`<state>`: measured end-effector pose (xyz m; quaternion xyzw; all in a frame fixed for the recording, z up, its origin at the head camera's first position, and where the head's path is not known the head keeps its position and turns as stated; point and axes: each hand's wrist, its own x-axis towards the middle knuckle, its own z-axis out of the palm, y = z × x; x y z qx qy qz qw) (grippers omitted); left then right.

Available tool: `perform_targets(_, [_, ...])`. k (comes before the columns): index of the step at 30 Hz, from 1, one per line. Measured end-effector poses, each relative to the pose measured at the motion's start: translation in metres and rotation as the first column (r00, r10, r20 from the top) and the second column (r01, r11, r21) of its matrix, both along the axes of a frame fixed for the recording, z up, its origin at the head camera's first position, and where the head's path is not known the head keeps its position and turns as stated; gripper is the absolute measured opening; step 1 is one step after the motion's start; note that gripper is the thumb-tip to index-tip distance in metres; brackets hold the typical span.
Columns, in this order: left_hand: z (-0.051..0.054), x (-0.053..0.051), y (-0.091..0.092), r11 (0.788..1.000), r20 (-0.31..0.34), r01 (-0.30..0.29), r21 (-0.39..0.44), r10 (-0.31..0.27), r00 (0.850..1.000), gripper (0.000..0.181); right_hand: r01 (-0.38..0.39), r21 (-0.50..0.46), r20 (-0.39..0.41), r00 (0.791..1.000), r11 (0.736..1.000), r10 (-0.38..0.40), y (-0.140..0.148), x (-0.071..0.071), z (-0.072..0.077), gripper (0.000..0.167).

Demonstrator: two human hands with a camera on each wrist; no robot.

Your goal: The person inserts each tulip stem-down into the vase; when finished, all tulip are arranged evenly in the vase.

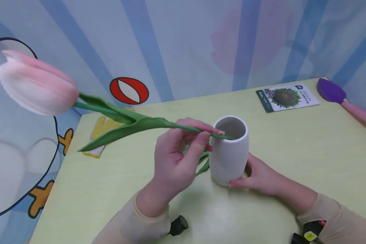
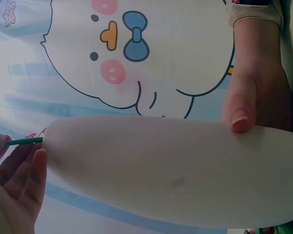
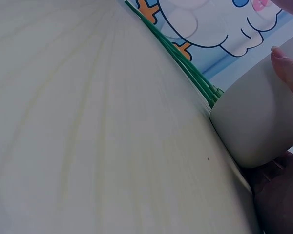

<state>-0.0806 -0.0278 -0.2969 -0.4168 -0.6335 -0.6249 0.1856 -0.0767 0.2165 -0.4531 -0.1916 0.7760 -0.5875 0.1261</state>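
My left hand (image 1: 180, 156) pinches the green stem of a pale pink artificial tulip (image 1: 39, 84). The bloom points to the upper left, and the stem's lower end lies just inside the mouth of a white vase (image 1: 230, 162). Upright on the table, the vase is held low on its right side by my right hand (image 1: 262, 176). In the left wrist view, the stem (image 2: 24, 142) meets the vase's rim, while the right thumb (image 2: 241, 119) presses its wall. More green stems (image 3: 180, 58) lie on the table beside the vase, partly hidden behind it in the head view.
A purple spatula (image 1: 330, 90) with a pink handle and a printed card (image 1: 286, 97) lie at the back right of the pale table (image 1: 308, 145). At the back left is a yellow-and-white item (image 1: 102, 132), partly covered by the tulip's leaf. Patterned cloth (image 1: 189, 47) hangs behind.
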Motion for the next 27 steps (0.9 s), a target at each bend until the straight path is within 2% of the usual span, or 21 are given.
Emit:
perform_targets(7, [0.0052, -0.0022, -0.0004, 1.000, -0.076, -0.018, 0.024, 0.020, 0.997, 0.011, -0.008, 0.015, -0.011, 1.000, 1.000, 0.008, -0.0003, -0.0027, 0.0028, 0.086])
perform_targets(13, [0.0061, -0.0039, -0.0001, 0.999, -0.093, -0.026, 0.035, 0.029, 0.995, 0.010, 0.001, 0.019, -0.016, 1.000, 1.000, 0.000, 0.0005, -0.0026, 0.0045, 0.086])
perform_targets(19, [0.0025, -0.0035, -0.0025, 0.998, -0.065, -0.027, 0.056, 0.030, 0.997, 0.014, 0.007, 0.022, 0.000, 1.000, 1.000, -0.007, -0.0006, -0.0003, 0.0045, 0.086])
perform_targets(22, [0.0025, -0.0051, -0.0033, 0.997, -0.085, -0.004, 0.078, 0.011, 0.996, 0.009, 0.006, 0.030, -0.007, 1.000, 1.000, -0.006, -0.0008, -0.0009, 0.0044, 0.086])
perform_targets(27, [0.0078, -0.0039, -0.0047, 0.991, -0.115, -0.013, 0.132, 0.028, 0.993, 0.013, 0.002, 0.028, -0.010, 1.000, 1.000, -0.002, -0.0008, -0.0002, 0.0033, 0.085])
